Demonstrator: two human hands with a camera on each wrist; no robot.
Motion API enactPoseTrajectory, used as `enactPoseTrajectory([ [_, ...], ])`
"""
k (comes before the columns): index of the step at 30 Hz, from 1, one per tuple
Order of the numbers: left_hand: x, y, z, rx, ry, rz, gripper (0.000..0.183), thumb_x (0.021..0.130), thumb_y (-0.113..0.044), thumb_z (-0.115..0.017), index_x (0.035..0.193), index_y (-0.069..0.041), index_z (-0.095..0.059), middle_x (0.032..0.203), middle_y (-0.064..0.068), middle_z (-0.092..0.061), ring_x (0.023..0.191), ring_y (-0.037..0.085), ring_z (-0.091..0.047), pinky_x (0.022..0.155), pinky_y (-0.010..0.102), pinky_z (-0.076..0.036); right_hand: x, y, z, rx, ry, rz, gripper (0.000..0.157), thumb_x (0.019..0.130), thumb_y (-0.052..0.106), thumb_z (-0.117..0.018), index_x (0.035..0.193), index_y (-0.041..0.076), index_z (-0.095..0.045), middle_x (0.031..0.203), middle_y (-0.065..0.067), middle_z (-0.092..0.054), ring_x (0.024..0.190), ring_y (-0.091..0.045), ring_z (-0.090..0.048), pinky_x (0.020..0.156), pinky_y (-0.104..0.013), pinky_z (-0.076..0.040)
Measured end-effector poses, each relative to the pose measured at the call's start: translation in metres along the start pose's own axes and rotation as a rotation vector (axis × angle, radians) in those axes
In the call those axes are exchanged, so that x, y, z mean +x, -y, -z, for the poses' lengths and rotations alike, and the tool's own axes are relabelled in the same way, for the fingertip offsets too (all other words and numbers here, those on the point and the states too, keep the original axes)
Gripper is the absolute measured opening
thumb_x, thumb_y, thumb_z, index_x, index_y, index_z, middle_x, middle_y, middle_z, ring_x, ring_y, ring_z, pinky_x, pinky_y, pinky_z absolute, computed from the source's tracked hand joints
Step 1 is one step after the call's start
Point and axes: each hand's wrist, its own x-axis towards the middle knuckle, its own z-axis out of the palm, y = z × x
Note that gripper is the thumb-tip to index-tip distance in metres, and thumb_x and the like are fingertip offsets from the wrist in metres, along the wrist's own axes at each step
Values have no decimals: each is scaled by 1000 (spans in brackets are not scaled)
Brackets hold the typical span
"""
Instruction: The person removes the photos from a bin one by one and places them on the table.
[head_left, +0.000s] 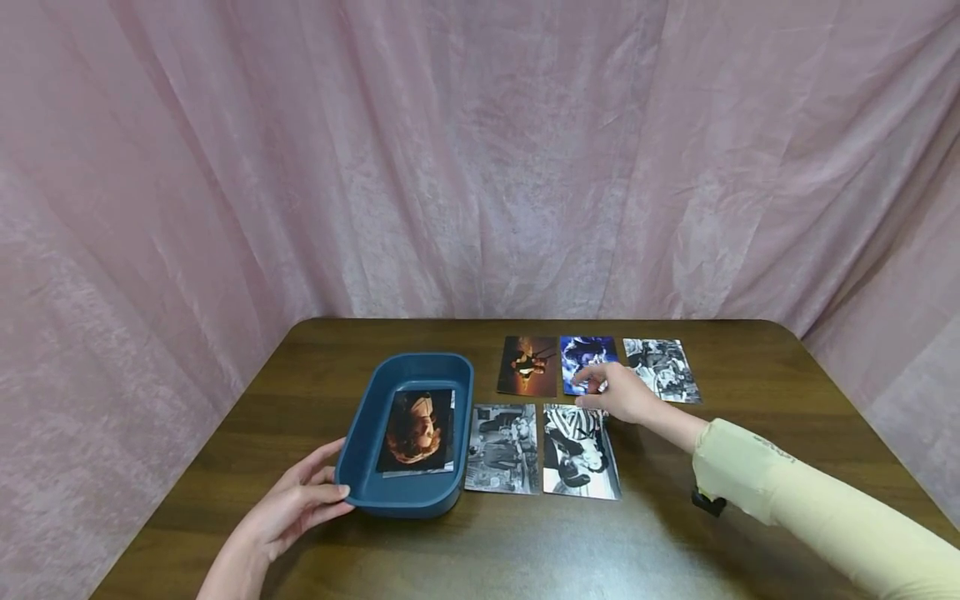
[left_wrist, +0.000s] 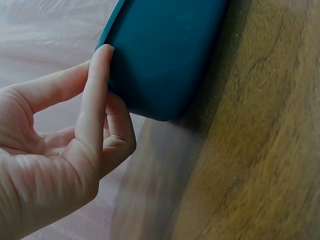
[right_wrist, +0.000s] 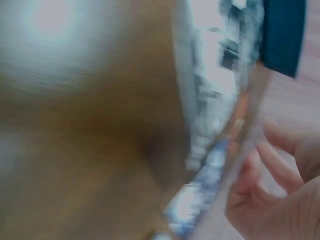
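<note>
At the lower left corner of a blue plastic tray (head_left: 358, 467), my left hand (head_left: 296, 500) pinches the rim between thumb and fingers. The left wrist view shows the thumb on the wall of the tray (left_wrist: 165, 60). Inside the tray lies a colour photo card (head_left: 416, 429) of a person, with a pale card edge showing beneath it. My right hand (head_left: 618, 393) is over the blue-purple photo card (head_left: 581, 354) and the upper edge of a black-and-white photo card (head_left: 581, 458). Its thumb and fingers are apart and hold nothing; the right wrist view is blurred.
Another black-and-white photo card (head_left: 502, 450) lies beside the tray. An orange-brown card (head_left: 528, 367) and a further black-and-white card (head_left: 667, 367) lie in the back row. The wooden table (head_left: 510, 550) meets a pink curtain (head_left: 480, 167) behind.
</note>
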Motion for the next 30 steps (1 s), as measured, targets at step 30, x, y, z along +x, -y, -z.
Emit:
enactPoseTrajectory([
  [30,-1,0,-14,37,-38,-17,82,93,-3,-61,158,-7,-11,106,2,-60,96,14,-68,88,29,-59,158,216,-52,-29,504,399,34,89,19,-73,123,18,-68,108,-2,-73,98,-14,-66,86,-28,-55],
])
